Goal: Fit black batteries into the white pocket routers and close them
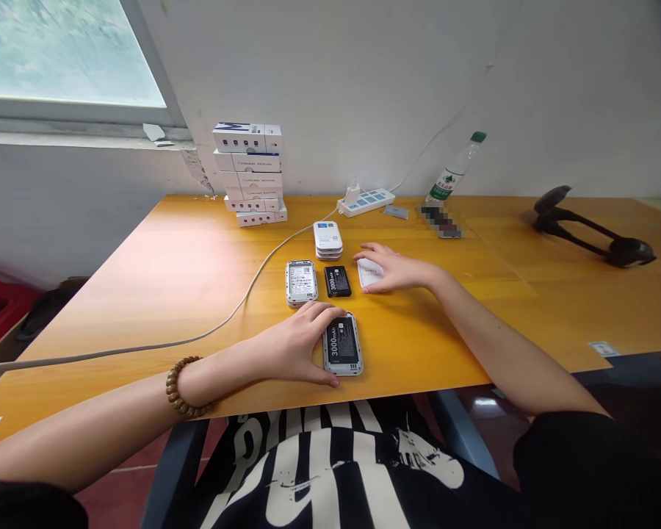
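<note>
My left hand lies on the wooden table, fingers curled round the left side of an opened white device with a black 3000mAh battery in it. My right hand rests palm down, fingers together, on a white back cover. Between them lie a loose black battery and a second opened white device with no battery. A short stack of closed white devices stands just behind.
A pile of white boxes stands by the wall under the window. A white power strip with its cable, a clear bottle and a black scanner stand sit toward the back and right.
</note>
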The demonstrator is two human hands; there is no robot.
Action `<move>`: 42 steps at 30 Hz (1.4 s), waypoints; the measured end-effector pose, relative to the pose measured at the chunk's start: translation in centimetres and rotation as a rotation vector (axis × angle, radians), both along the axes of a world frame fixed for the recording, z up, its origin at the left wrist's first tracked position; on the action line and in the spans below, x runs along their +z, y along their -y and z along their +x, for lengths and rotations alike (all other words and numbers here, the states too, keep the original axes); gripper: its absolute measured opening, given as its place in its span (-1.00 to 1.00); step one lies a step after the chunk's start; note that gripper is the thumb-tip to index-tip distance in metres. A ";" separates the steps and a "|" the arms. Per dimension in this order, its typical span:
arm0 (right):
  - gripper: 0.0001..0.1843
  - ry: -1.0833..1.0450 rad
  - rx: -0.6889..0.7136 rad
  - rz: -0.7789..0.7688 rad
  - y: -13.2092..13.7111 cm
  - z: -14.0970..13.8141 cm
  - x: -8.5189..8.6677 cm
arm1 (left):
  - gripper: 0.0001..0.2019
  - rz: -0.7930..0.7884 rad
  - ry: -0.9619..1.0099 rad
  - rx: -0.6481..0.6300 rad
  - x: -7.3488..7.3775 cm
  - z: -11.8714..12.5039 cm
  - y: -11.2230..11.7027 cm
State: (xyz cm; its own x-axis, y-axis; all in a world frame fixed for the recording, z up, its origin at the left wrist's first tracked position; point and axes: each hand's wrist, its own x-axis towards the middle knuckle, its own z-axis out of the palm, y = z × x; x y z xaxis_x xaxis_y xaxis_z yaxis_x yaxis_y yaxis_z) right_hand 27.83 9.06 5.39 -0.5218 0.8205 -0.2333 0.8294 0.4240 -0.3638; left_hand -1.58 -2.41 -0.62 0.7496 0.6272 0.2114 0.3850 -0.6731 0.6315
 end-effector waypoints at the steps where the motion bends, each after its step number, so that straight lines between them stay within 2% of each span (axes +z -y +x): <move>1: -0.30 -0.068 0.024 0.037 0.8 -0.6 0.3 | 0.08 -0.025 0.001 0.017 0.0 0.0 0.0; 3: -0.70 -0.191 0.153 0.017 2.7 -1.8 0.8 | 0.12 -0.062 0.014 0.051 -0.1 0.1 0.1; 4: -0.80 -0.214 0.227 -0.045 3.6 -2.5 1.0 | 0.15 -0.073 0.024 0.063 -0.2 0.2 0.1; 6: -0.88 -0.207 0.328 -0.130 5.3 -3.6 1.0 | 0.20 -0.083 0.044 0.075 -0.5 0.2 0.1; 8: -0.94 -0.176 0.361 -0.126 6.4 -4.4 0.8 | 0.22 -0.089 0.053 0.077 -0.8 0.2 0.0; 11: -0.93 -0.151 0.348 -0.099 7.2 -5.0 0.4 | 0.25 -0.087 0.056 0.076 -1.0 0.2 -0.1; 17: -0.96 -0.101 0.229 -0.085 7.9 -5.7 0.4 | 0.25 -0.061 0.062 0.071 -1.2 0.2 -0.2; 23: -0.82 -0.144 0.087 -0.144 8.3 -6.7 -0.2 | 0.28 -0.034 0.079 0.063 -1.4 0.3 -0.1; 26: -0.69 -0.250 0.041 -0.254 8.0 -6.5 0.0 | 0.30 -0.028 0.074 0.065 -1.5 0.3 0.0; 28: -0.60 -0.367 0.098 -0.371 7.5 -6.0 0.4 | 0.29 -0.032 0.068 0.074 -1.7 0.3 0.0; 30: -0.55 -0.453 0.214 -0.503 6.8 -5.3 0.8 | 0.28 -0.040 0.070 0.086 -1.8 0.3 0.1; 34: -0.57 -0.384 0.414 -0.765 6.0 -4.4 0.9 | 0.29 -0.048 0.098 0.110 -1.8 0.3 0.2; 35: -0.60 -0.361 0.449 -0.780 6.0 -4.3 0.8 | 0.28 -0.049 0.094 0.110 -1.7 0.3 0.3; 37: -0.68 -0.378 0.475 -0.709 6.3 -4.4 0.6 | 0.23 -0.047 0.070 0.105 -1.3 0.4 0.4; 39: -0.75 -0.422 0.455 -0.600 6.6 -4.4 0.5 | 0.18 -0.042 0.042 0.104 -0.9 0.5 0.5; 42: -0.74 -0.487 0.419 -0.584 6.4 -4.3 0.3 | 0.07 -0.040 -0.005 0.113 -0.4 0.6 0.4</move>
